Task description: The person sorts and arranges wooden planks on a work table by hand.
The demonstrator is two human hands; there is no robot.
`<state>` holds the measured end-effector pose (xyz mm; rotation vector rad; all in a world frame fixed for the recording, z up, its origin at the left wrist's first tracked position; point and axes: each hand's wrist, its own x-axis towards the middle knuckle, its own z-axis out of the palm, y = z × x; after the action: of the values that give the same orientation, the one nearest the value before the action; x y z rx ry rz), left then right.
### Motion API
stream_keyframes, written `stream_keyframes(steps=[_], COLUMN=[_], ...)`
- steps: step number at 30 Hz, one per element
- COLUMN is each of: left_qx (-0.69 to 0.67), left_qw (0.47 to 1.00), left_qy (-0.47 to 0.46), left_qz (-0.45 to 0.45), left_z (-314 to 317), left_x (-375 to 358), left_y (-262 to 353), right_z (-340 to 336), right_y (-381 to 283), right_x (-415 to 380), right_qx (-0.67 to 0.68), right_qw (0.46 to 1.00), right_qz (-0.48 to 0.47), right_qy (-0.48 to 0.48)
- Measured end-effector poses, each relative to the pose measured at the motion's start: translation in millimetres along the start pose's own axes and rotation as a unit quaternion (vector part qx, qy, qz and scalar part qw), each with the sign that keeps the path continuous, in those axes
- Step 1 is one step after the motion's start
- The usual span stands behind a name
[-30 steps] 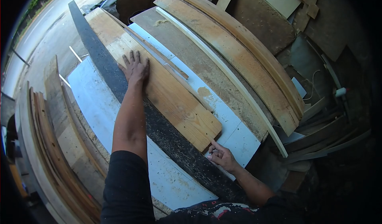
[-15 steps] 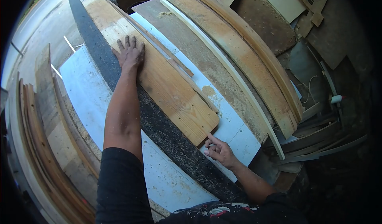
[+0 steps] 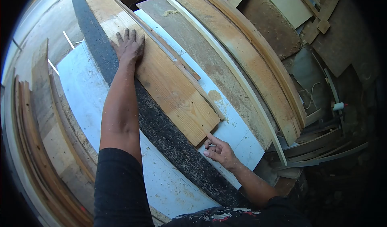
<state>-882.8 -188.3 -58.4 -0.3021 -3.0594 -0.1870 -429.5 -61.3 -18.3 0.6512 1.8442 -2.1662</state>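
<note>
A light wooden board [image 3: 173, 85] lies lengthwise beside a long dark speckled strip [image 3: 161, 126], both over a white panel [image 3: 80, 73]. My left hand [image 3: 130, 48] rests flat on the far part of the board, fingers spread, close to its edge by the dark strip. At the near end of the board is my right hand [image 3: 219, 151], its index finger stretched to the end edge and the other fingers curled with nothing visible in them. A narrow wooden strip [image 3: 189, 69] runs along the board's right side.
Right of the board lie a dusty brown board [image 3: 201, 45], a thin pale batten [image 3: 229, 59] and wide long planks [image 3: 250, 53]. More planks [image 3: 52, 134] stand at the left. Scrap sheets [image 3: 274, 17] and a white bottle-like object [image 3: 339, 106] are at the right.
The board's near end and the planks appear slightly shifted left in view. My left hand sits a little higher and further left in the picture. Both hands keep nearly the same pose.
</note>
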Motion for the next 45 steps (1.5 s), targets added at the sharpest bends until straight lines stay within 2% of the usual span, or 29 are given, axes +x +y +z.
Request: stream_keyframes(steps=[8, 11, 13, 14, 17, 18, 19, 22, 25, 27, 29, 32, 33, 35, 37, 41, 43, 45], left_qx=[-0.008, -0.042, -0.039, -0.068, -0.202, -0.219, -0.251, -0.301, -0.306, -0.332, -0.389, -0.562, -0.670, -0.836, -0.837, -0.824, -0.820, -0.811], left_qw=[1.000, 0.996, 0.992, 0.993, 0.975, 0.971, 0.962, 0.949, 0.950, 0.939, 0.913, 0.818, 0.733, 0.514, 0.514, 0.516, 0.501, 0.470], left_qy=[-0.026, -0.067, -0.088, -0.065, 0.078, 0.088, 0.105, 0.086, 0.066, 0.087, 0.120, 0.029, -0.031, -0.154, -0.166, -0.222, -0.272, -0.347], left_qz=[0.007, 0.033, 0.086, 0.076, 0.060, 0.035, 0.024, -0.013, 0.007, 0.005, -0.001, -0.115, -0.117, -0.110, -0.088, -0.077, -0.046, -0.022], left_z=[-3, 4, 12, 10, -8, -11, -12, -5, -16, -33, -43, -59, -64, -64, -68, -110, -127, -143], left_x=[33, 59, 65, 52, -14, -38, -62, -136, -190, -208, -209, -194, -188, -183, -188, -277, -334, -390], left_y=[-13, -33, -51, -54, -59, -59, -61, -57, -35, -18, -5, 8, 12, 18, 24, 52, 82, 114], right_z=[8, 13, 15, 13, 17, 26, 30, 34, 37, 41, 33, 55, 55, 46, 45, 8, -14, -33], right_y=[-11, -19, -19, -8, 1, -8, -6, 0, -3, -20, -40, -84, -92, -96, -104, -86, -88, -90], right_x=[22, 29, 32, 34, 30, 24, 26, 38, 42, 47, 60, 64, 69, 81, 60, -23, -99, -178], right_qx=[0.014, 0.037, 0.046, 0.078, 0.286, 0.291, 0.309, 0.360, 0.321, 0.310, 0.256, 0.270, 0.281, 0.303, 0.282, 0.256, 0.230, 0.223], right_qw=[1.000, 0.998, 0.997, 0.995, 0.956, 0.956, 0.950, 0.932, 0.946, 0.947, 0.963, 0.953, 0.949, 0.940, 0.944, 0.939, 0.933, 0.918], right_qz=[-0.001, 0.007, 0.002, 0.008, 0.053, 0.042, 0.037, 0.031, 0.043, 0.062, 0.053, -0.075, -0.095, -0.125, -0.135, -0.197, -0.196, -0.249], right_qy=[-0.025, -0.045, -0.057, -0.055, -0.017, 0.010, -0.006, -0.035, 0.009, 0.063, 0.062, 0.117, 0.107, 0.093, 0.107, 0.117, 0.194, 0.211])
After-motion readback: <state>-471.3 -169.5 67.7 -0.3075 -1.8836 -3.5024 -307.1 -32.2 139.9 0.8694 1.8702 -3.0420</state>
